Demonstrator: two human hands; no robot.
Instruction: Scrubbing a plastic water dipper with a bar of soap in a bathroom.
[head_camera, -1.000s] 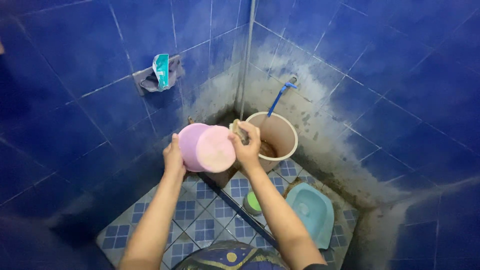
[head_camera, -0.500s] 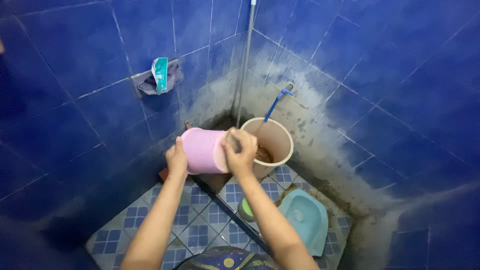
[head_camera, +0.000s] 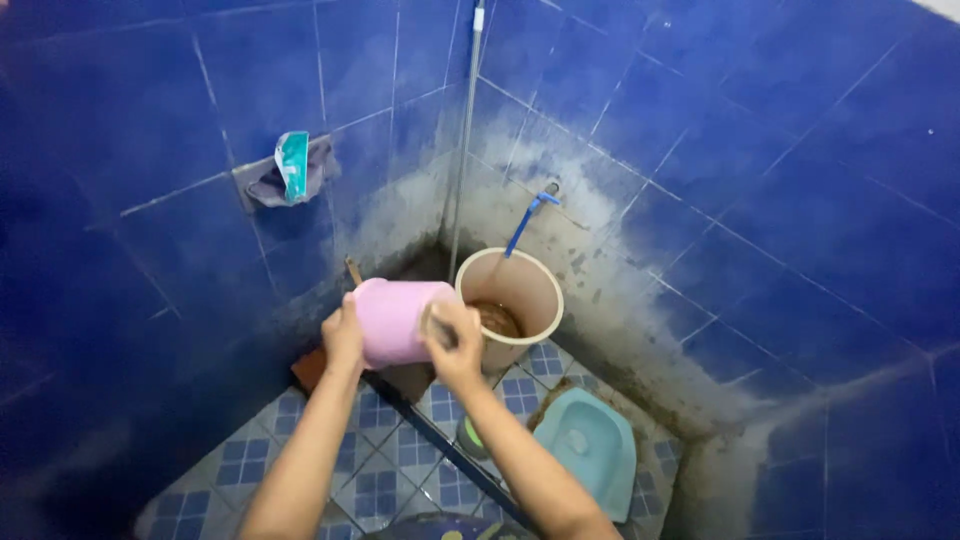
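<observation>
Nearest to me, my two forearms reach out over the blue-and-white patterned floor tiles (head_camera: 375, 470). My left hand (head_camera: 343, 338) is clasped on the rear end of the pink bucket (head_camera: 392, 320), which I hold on its side in the air, just short of the beige bucket (head_camera: 512, 300). My right hand (head_camera: 455, 345) is closed round a small scrubbing pad at the pink bucket's other end; I cannot tell exactly what the pad is. A second ago that end, the flat pink bottom, faced me squarely; now the bucket has turned so I see mostly its side wall, and my right hand has slid across it. I judge the scrubbing has moved on from the base to the edge and side. Below sit a green round thing (head_camera: 470, 437) and the pale blue squat toilet (head_camera: 588, 458). Farther off, a blue tap (head_camera: 530, 215) hangs over the beige bucket's brownish water, and a wall holder (head_camera: 285, 172) carries a sachet.
</observation>
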